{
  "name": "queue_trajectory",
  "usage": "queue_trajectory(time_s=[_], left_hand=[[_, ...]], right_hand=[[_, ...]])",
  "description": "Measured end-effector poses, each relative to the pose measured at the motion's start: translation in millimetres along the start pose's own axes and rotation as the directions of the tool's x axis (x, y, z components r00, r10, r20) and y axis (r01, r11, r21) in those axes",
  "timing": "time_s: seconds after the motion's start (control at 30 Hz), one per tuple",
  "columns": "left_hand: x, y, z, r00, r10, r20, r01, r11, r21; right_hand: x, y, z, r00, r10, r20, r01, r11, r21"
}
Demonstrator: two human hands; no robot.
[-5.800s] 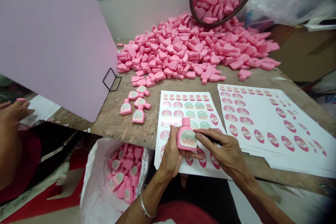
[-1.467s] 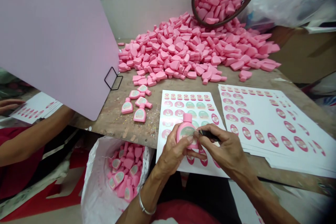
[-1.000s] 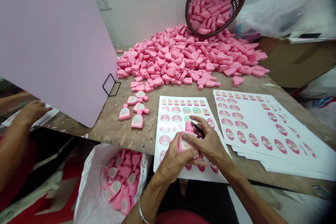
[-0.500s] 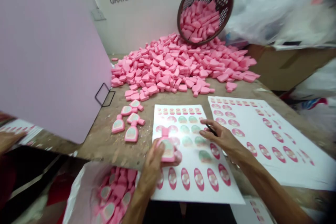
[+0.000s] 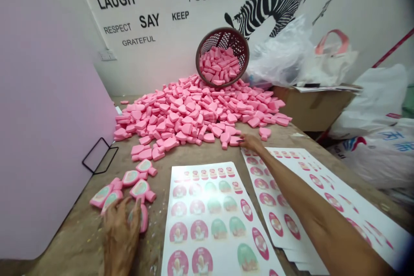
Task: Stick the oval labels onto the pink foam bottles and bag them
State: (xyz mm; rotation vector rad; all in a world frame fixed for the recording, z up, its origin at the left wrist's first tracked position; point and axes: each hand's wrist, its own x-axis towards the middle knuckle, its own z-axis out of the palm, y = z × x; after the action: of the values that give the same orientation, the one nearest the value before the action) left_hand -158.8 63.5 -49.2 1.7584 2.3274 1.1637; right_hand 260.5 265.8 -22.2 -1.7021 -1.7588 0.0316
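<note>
Over a small group of labelled pink bottle-shaped pieces (image 5: 131,177) at the left sits my left hand (image 5: 121,228), fingers bent around a labelled bottle-shaped piece (image 5: 144,217) on the table. My right hand (image 5: 254,142) is stretched forward to the near edge of the pink pile. Its fingertips touch a plain pink bottle-shaped piece (image 5: 234,141), and a thin black tool (image 5: 239,140) shows only as a dark tip there. A sticker sheet (image 5: 226,241) with round, oval and green labels lies between my arms.
A heap of pink pieces (image 5: 181,112) spreads before a tipped brown basket (image 5: 223,30). More sticker sheets (image 5: 323,198) lie at right. A pink panel (image 5: 48,116) with a black wire stand (image 5: 97,159) borders the left. A cardboard box (image 5: 310,108) and plastic bags (image 5: 378,146) are beyond.
My left hand has moved left from above the sheet to the labelled group, bringing the labelled piece. My right hand has gone from the sheet to the pile. The view has tilted up.
</note>
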Motion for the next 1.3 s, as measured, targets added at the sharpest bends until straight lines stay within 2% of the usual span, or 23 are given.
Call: queue_trajectory(time_s=[0.07,0.17,0.2,0.23,0.27,0.3,0.33,0.37,0.4,0.43,0.47,0.5,0.53,0.6,0.63,0.7,0.8,0.93,1.0,1.13,1.3], left_hand=[[-1.0,14.6,-7.1,0.988,0.107,-0.109,-0.107,0.994,0.007],[-7.8,51.9,-18.2,0.981,0.162,-0.108,-0.179,0.969,-0.172],[-10.8,66.8,-20.1,0.987,0.148,-0.071,-0.161,0.952,-0.261],[-14.2,81.9,-20.7,0.989,0.145,0.026,-0.127,0.927,-0.353],[-18.3,96.1,-20.4,0.972,0.146,0.185,-0.053,0.901,-0.431],[-23.2,108.9,-19.5,0.929,0.143,0.342,0.052,0.863,-0.503],[-29.0,119.7,-18.4,0.843,0.168,0.511,0.167,0.822,-0.545],[-35.6,128.1,-17.7,0.729,0.203,0.654,0.286,0.777,-0.561],[-42.9,134.0,-17.4,0.615,0.237,0.752,0.403,0.725,-0.558],[-50.6,137.3,-17.6,0.523,0.261,0.811,0.507,0.670,-0.543],[-58.5,138.3,-18.1,0.474,0.264,0.840,0.591,0.612,-0.525],[-66.4,137.5,-18.8,0.466,0.240,0.851,0.654,0.555,-0.514],[-74.1,135.4,-19.4,0.491,0.191,0.850,0.691,0.509,-0.513],[-88.6,129.8,-19.8,0.567,0.085,0.819,0.698,0.478,-0.533],[-95.3,127.6,-19.4,0.594,0.046,0.803,0.691,0.482,-0.538],[-107.3,127.0,-17.0,0.599,0.013,0.800,0.693,0.493,-0.527],[-121.0,135.9,-10.6,0.561,-0.014,0.828,0.721,0.501,-0.479],[-132.5,150.2,0.5,0.592,0.015,0.806,0.695,0.496,-0.520],[-136.1,152.6,5.3,0.591,0.060,0.805,0.676,0.508,-0.534],[-138.8,152.0,9.8,0.587,0.087,0.805,0.664,0.517,-0.540],[-138.2,151.6,9.5,0.593,0.097,0.799,0.654,0.521,-0.548]], right_hand=[[-0.6,-1.7,-8.5,0.993,0.002,0.121,0.005,0.998,-0.064],[-25.1,-21.7,-29.3,0.966,-0.003,0.260,0.037,0.991,-0.125],[-39.3,-34.5,-38.5,0.957,-0.033,0.290,0.070,0.990,-0.120],[-55.7,-50.1,-48.5,0.945,-0.074,0.318,0.111,0.989,-0.100],[-73.5,-67.7,-58.8,0.921,-0.158,0.357,0.189,0.981,-0.051],[-91.7,-86.0,-69.0,0.850,-0.330,0.410,0.346,0.938,0.037],[-109.6,-103.5,-78.3,0.763,-0.470,0.443,0.464,0.876,0.130],[-126.2,-118.5,-86.2,0.694,-0.553,0.462,0.523,0.828,0.205],[-140.9,-129.7,-92.3,0.653,-0.597,0.466,0.545,0.797,0.259],[-153.3,-136.3,-96.6,0.638,-0.607,0.473,0.525,0.793,0.310],[-163.6,-138.0,-99.0,0.651,-0.587,0.481,0.468,0.810,0.354],[-172.2,-135.5,-99.8,0.688,-0.541,0.483,0.385,0.837,0.389],[-179.9,-129.6,-99.2,0.740,-0.471,0.480,0.285,0.866,0.410],[-195.7,-112.6,-95.0,0.844,-0.296,0.447,0.101,0.907,0.409],[-205.0,-103.9,-92.0,0.881,-0.217,0.419,0.046,0.924,0.381],[-226.3,-89.9,-85.4,0.922,-0.131,0.364,0.025,0.960,0.280],[-256.7,-78.9,-76.9,0.946,-0.148,0.287,0.120,0.987,0.111],[-274.7,-73.4,-70.8,0.958,-0.230,0.171,0.233,0.972,0.003],[-275.1,-71.8,-70.4,0.954,-0.262,0.143,0.269,0.963,-0.033],[-271.7,-70.2,-73.2,0.941,-0.293,0.169,0.300,0.954,-0.017],[-269.3,-70.4,-73.3,0.945,-0.248,0.213,0.234,0.968,0.087]])
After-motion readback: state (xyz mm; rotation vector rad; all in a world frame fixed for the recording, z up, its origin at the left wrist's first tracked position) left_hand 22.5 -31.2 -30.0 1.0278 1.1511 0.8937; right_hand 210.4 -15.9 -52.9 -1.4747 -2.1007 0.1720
